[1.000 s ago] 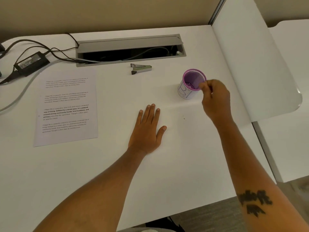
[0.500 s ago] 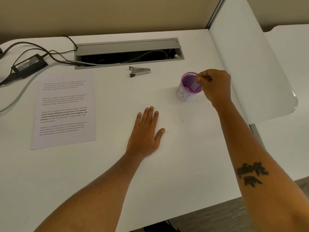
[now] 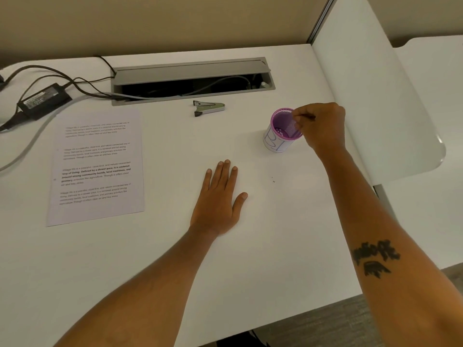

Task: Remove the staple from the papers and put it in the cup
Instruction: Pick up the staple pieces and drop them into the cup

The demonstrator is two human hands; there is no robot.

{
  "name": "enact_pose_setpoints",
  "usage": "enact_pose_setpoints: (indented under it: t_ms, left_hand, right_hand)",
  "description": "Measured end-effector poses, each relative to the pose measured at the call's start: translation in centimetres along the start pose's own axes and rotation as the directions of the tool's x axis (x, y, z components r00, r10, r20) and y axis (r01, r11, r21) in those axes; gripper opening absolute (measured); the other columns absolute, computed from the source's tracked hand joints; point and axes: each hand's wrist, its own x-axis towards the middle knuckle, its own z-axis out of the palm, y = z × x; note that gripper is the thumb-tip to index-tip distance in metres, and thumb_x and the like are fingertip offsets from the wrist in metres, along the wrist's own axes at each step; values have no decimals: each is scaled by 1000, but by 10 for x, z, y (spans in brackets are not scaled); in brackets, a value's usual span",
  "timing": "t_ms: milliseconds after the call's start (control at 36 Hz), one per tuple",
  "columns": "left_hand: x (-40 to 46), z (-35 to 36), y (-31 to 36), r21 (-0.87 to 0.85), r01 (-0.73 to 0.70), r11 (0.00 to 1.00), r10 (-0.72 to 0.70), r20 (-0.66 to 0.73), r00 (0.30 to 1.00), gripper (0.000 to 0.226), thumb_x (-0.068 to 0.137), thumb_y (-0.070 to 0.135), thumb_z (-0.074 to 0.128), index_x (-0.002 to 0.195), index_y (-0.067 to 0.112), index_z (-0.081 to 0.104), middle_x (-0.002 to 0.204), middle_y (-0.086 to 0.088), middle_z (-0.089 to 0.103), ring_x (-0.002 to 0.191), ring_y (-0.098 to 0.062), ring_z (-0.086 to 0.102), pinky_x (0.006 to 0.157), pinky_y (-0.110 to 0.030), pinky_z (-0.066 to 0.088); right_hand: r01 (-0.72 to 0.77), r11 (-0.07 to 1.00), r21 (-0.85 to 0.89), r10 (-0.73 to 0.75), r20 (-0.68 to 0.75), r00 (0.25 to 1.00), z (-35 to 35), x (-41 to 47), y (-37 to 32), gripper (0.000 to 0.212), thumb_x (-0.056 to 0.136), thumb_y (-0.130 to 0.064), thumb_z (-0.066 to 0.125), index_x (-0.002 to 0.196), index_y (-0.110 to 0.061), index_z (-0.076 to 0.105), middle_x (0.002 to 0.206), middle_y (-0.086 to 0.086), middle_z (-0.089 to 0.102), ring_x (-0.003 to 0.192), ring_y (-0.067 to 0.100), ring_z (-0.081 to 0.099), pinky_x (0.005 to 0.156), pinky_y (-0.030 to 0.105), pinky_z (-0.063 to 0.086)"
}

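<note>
- The right hand is hovering at the cup's 3 o'clock rim, its fingertips pinched together over the mouth.
- Whether the staple is sitting between those fingertips cannot be told; it is too small to make out.
- The cup, purple mesh with a white label, is standing upright on the desk at about 1 o'clock from the left hand.
- The left hand is lying flat, palm down, fingers straight and relaxed, holding nothing.
- The papers are lying flat at 9 o'clock from the left hand, well apart from it.
- The remover is lying at 12 o'clock from the left hand, just in front of the cable tray.
- A power brick with black cables is sitting at 11 o'clock from the papers.
- A few tiny dark specks are lying on the desk at 6 o'clock from the cup.
</note>
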Motion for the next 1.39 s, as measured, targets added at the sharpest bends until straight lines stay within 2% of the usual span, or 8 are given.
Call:
enact_pose_setpoints:
  t_ms: [83, 194, 417, 583, 722, 861, 1139, 1389]
  left_hand:
    - [0, 1, -1, -5, 0, 1000, 0, 2, 1000, 73, 111, 56, 20, 170, 13, 10, 180, -10, 0, 167, -24, -5, 135, -51, 7]
    - [0, 1, -1, -10, 2, 1000, -2, 0, 1000, 73, 111, 56, 20, 170, 13, 10, 180, -10, 0, 167, -24, -6, 135, -51, 7]
    - [0, 1, 0, -7, 4, 1000, -4, -4, 1000, 73, 111, 55, 22, 170, 13, 12, 180, -10, 1, 167, -24, -5, 135, -51, 8]
    - [0, 2, -1, 0, 10, 1000, -10, -5, 1000, 74, 111, 57, 21, 170, 13, 11, 180, -10, 2, 167, -24, -4, 135, -51, 9]
    - [0, 3, -1, -3, 4, 1000, -4, -7, 1000, 74, 111, 56, 21, 170, 13, 11, 180, -10, 2, 167, -24, -4, 135, -51, 8]
    - [1, 4, -1, 4, 5, 1000, -5, -11, 1000, 74, 111, 56, 22, 170, 13, 13, 180, -11, 4, 167, -25, -2, 135, -51, 9]
    - [2, 5, -2, 12, 10, 1000, -10, -7, 1000, 75, 110, 58, 18, 170, 14, 10, 180, -10, 1, 167, -25, -4, 135, -51, 8]
    - [1, 4, -1, 11, 9, 1000, -9, -19, 1000, 75, 110, 57, 20, 170, 14, 12, 180, -10, 3, 167, -25, -2, 136, -51, 8]
  right_hand:
    - [7, 1000, 10, -6, -21, 1000, -1, -1, 0, 13, 84, -4, 75, 92, -10, 83, 90, 5, 80, 77, 11, 70, 80, 26, 62]
    - [19, 999, 37, -16, -75, 997, -2, -14, 2, 11, 88, -11, 74, 96, -13, 82, 95, 3, 78, 78, 9, 67, 74, 9, 52]
    - [-53, 984, 169, 61, -41, 997, 13, -110, 7, 5, 84, -10, 83, 88, -13, 80, 86, -2, 74, 74, 8, 67, 65, 15, 52]
    - [-254, 953, 165, 238, 112, 965, 41, -147, 36, 13, 81, -10, 87, 92, -16, 81, 90, -3, 76, 78, 8, 69, 77, 28, 60]
    - [-301, 934, 194, 282, 121, 952, 54, -145, 37, 14, 80, -11, 88, 92, -12, 81, 89, -1, 76, 75, 7, 67, 73, 8, 50]
    - [-281, 942, 182, 266, 102, 958, 63, -135, 32, 11, 81, -14, 88, 89, -14, 80, 87, -2, 75, 76, 10, 69, 75, 14, 54]
    - [-275, 955, 108, 272, 37, 962, 68, -145, 32, 16, 92, -5, 72, 103, -13, 81, 99, -4, 76, 87, 7, 67, 81, 0, 45]
    - [-263, 962, 80, 260, 48, 965, 74, -136, 25, 14, 86, -17, 83, 99, -13, 80, 93, -1, 74, 79, 11, 67, 81, 23, 56]
